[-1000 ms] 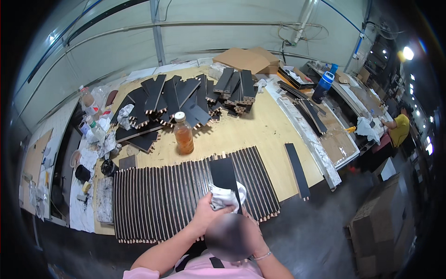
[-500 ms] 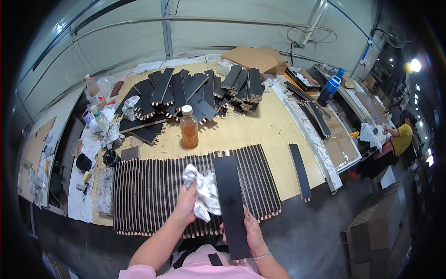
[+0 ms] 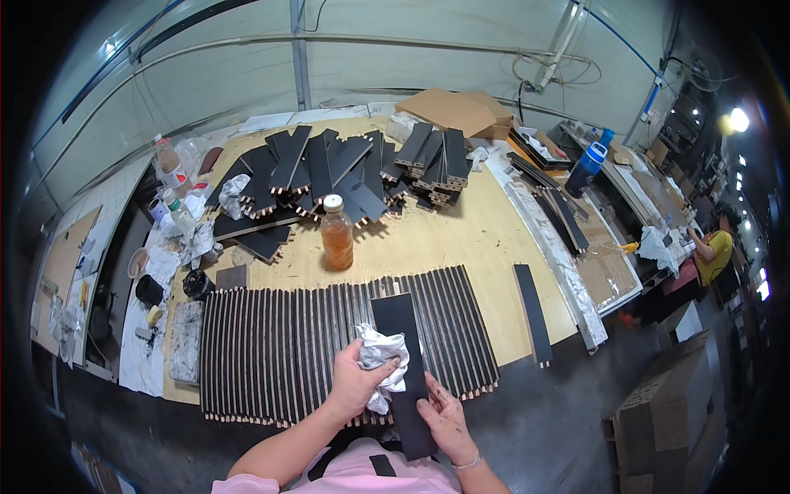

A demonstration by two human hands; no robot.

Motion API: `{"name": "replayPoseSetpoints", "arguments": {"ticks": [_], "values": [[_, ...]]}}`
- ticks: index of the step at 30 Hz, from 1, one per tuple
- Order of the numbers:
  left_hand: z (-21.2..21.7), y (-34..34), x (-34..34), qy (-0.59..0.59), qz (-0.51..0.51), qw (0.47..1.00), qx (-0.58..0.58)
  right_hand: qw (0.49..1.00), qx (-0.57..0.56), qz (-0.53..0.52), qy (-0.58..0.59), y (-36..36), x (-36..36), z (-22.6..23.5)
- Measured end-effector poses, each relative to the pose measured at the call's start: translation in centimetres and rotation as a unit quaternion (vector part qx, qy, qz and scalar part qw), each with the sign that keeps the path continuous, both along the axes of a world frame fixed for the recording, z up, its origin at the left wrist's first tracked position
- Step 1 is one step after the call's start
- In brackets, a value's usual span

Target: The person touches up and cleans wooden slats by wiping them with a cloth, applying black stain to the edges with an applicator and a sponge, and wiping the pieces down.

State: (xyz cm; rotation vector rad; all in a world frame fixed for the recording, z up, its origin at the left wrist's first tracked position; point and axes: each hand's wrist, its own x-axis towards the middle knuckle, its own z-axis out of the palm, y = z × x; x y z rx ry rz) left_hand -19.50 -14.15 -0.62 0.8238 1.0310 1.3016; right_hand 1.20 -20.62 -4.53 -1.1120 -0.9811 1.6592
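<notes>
A flat black wooden slat (image 3: 401, 329) with pale dowel pegs at its far end is held up before me. My right hand (image 3: 445, 418) grips its right edge near the lower end. A crumpled white cloth (image 3: 383, 359) is bunched in my left hand (image 3: 359, 380), lying against the slat's left edge and face. Below them a row of many black slats (image 3: 280, 354) stands on edge, packed side by side, with pegs showing at both ends. One black slat (image 3: 533, 315) lies alone to the right.
Beyond the row stands a bottle of amber liquid (image 3: 337, 235). A heap of black slats (image 3: 329, 169) covers the table's far part. Black cups (image 3: 197, 284) and stained rags (image 3: 196, 239) sit at the left. A person in yellow (image 3: 717, 247) works at the far right.
My left hand has brought the cloth rightward and down onto the slat. The slat has tilted slightly, and my right hand's thumb now lies over its front face.
</notes>
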Motion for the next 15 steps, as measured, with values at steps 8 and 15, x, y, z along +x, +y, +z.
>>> {"name": "replayPoseSetpoints", "arguments": {"ticks": [8, 15], "values": [[-0.8, 3.8, -1.9, -0.026, 0.102, 0.994, -0.027, 0.936, 0.160, 0.011, -0.314, -0.1, 0.7, 3.5], [2.8, 9.1, -5.1, 0.264, -0.091, 0.955, 0.097, 0.891, 0.152, 0.071, -0.421, -0.4, 1.9, 5.1]]}}
